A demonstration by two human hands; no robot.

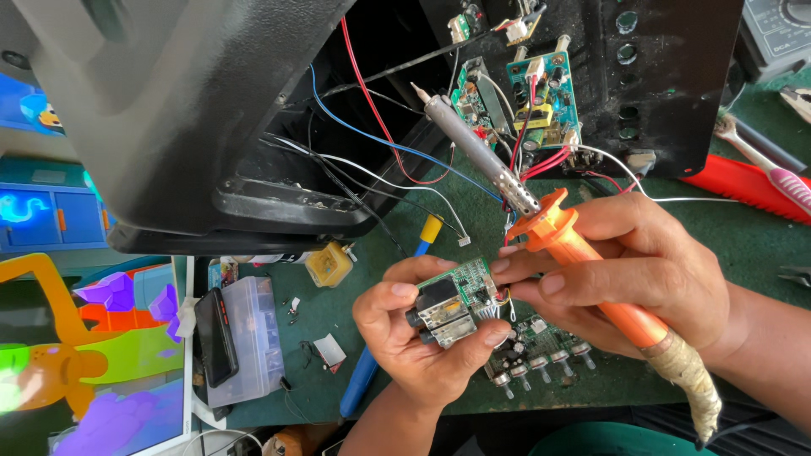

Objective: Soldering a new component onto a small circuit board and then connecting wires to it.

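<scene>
The left hand (414, 338) pinches a small green circuit board (456, 297) with boxy metal sockets, held above the green felt-like bench (726, 236). The right hand (629, 274) wraps the ribbed orange handle of a soldering iron (541, 224), its grey metal barrel pointing up-left, fingertips touching the board's edge.

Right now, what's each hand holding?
Left hand: closed on a small green circuit board.
Right hand: closed on an orange-handled soldering iron, fingertips also touching the board.
</scene>
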